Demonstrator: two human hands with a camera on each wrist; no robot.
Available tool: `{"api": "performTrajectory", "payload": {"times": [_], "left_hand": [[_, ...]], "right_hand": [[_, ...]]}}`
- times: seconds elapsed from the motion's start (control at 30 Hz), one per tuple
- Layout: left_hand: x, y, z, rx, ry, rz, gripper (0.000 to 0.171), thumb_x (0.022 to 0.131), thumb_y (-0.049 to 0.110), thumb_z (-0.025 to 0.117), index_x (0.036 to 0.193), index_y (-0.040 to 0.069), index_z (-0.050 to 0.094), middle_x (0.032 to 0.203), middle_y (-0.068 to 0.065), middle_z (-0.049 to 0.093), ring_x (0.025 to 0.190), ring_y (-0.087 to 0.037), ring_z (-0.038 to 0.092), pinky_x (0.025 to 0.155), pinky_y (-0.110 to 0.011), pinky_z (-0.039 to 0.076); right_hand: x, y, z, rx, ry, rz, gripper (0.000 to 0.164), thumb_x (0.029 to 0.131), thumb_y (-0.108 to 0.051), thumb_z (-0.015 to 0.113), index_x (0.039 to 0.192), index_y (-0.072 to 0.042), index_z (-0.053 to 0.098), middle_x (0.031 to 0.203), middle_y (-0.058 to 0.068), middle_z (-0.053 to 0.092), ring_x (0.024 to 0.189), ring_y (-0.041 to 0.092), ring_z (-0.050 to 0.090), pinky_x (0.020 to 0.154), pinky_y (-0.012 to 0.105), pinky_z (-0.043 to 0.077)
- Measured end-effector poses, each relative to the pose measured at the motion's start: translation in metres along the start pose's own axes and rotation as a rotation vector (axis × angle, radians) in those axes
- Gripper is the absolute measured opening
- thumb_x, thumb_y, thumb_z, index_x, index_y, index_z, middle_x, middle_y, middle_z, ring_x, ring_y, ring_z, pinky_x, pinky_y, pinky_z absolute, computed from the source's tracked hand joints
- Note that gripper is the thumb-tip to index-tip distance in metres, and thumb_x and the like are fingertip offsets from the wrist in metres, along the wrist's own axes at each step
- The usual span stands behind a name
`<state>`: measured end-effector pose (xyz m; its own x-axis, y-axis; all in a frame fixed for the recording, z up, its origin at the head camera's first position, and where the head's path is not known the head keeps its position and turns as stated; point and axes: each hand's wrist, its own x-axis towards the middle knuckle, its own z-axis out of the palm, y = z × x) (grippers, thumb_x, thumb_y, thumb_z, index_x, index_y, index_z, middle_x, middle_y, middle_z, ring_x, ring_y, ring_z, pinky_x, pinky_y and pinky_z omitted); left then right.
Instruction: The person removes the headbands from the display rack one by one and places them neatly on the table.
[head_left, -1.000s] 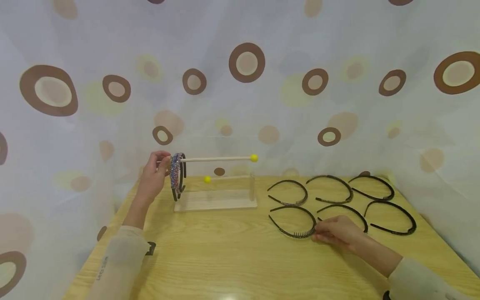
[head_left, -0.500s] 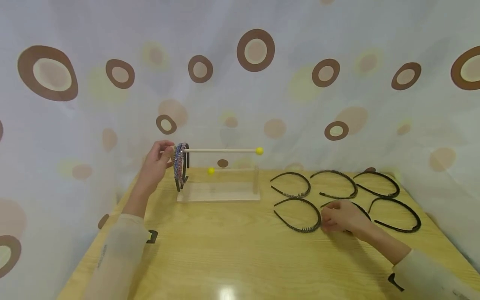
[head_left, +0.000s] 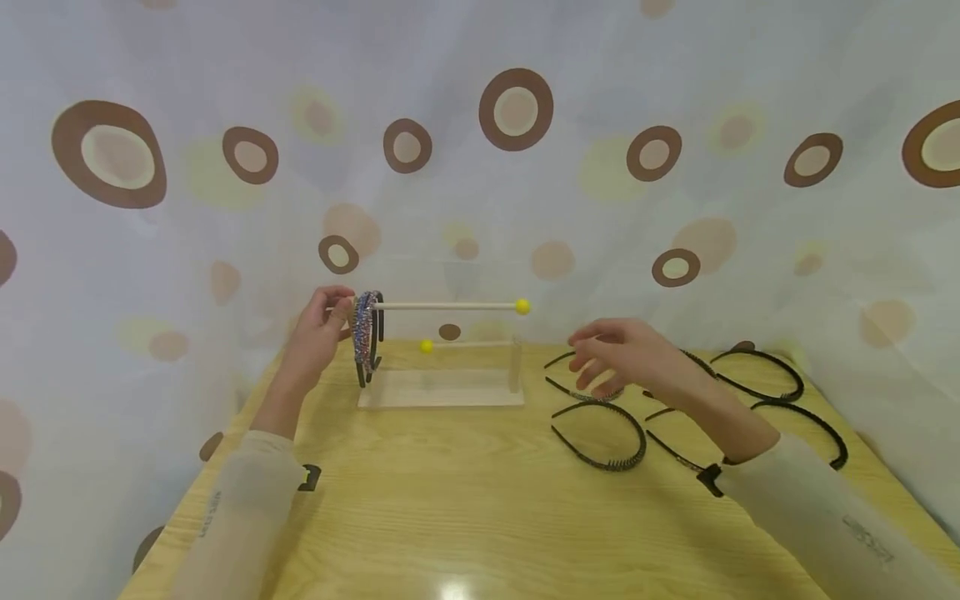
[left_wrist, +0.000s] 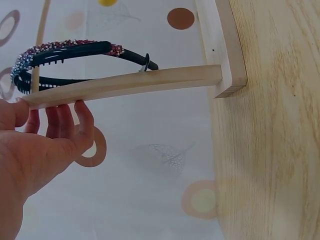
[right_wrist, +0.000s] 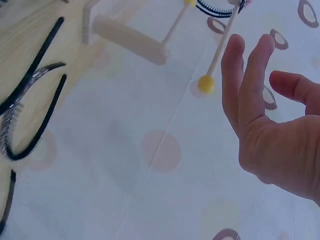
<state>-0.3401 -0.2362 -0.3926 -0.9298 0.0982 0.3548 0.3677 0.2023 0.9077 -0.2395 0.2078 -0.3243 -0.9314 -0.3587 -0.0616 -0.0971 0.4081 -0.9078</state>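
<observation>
At the left end of a wooden display stand (head_left: 442, 400), my left hand (head_left: 313, 342) holds the top of the upright post (left_wrist: 150, 80), thumb and fingers against the wood. Glittery rhinestone headbands (head_left: 363, 333) hang on the upper rod beside that hand, their black ends pointing down. My right hand (head_left: 633, 358) is raised above the headbands on the table, fingers spread and loosely bent, with nothing in it. Below it lies a black toothed headband (head_left: 618, 465), and its fingers overlap another headband (head_left: 557, 361) behind.
Yellow balls cap the upper rod (head_left: 522, 307) and the lower rod, whose ball (head_left: 427, 346) faces left. More dark headbands (head_left: 798, 383) lie in rows on the right of the wooden table (head_left: 450, 500). A patterned curtain (head_left: 570, 208) hangs close behind.
My right hand has lifted off the front headbands and moved up and left, its fingers spreading. The left hand keeps its hold on the post. The head view has shifted slightly.
</observation>
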Motion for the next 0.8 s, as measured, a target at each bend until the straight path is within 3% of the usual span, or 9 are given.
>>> {"api": "performTrajectory", "payload": {"times": [0.2, 0.43, 0.8], "left_hand": [[0.001, -0.001, 0.002, -0.003, 0.014, 0.015, 0.044, 0.109, 0.033, 0.044, 0.139, 0.001, 0.044, 0.127, -0.015, 0.047, 0.116, -0.028, 0.053, 0.102, -0.048, 0.051], [-0.001, -0.011, 0.003, -0.018, 0.017, -0.016, 0.041, 0.11, 0.029, 0.045, 0.139, 0.001, 0.045, 0.127, -0.016, 0.048, 0.117, -0.029, 0.053, 0.101, -0.046, 0.052], [0.0, -0.004, 0.0, -0.045, 0.009, -0.005, 0.043, 0.11, 0.029, 0.047, 0.139, -0.002, 0.044, 0.126, -0.018, 0.047, 0.114, -0.026, 0.053, 0.101, -0.046, 0.052]], "right_hand": [[0.049, -0.022, 0.042, 0.085, -0.025, -0.051, 0.032, 0.105, -0.024, 0.058, 0.127, 0.0, 0.061, 0.111, 0.026, 0.067, 0.095, 0.036, 0.071, 0.08, 0.047, 0.061], [0.103, -0.022, 0.092, 0.203, -0.125, -0.087, 0.026, 0.105, -0.02, 0.057, 0.121, 0.0, 0.065, 0.11, 0.025, 0.068, 0.096, 0.035, 0.071, 0.086, 0.044, 0.06], [0.148, -0.039, 0.149, 0.311, -0.189, -0.093, 0.031, 0.107, -0.018, 0.055, 0.127, 0.004, 0.061, 0.117, 0.022, 0.067, 0.107, 0.032, 0.069, 0.092, 0.037, 0.058]]}}
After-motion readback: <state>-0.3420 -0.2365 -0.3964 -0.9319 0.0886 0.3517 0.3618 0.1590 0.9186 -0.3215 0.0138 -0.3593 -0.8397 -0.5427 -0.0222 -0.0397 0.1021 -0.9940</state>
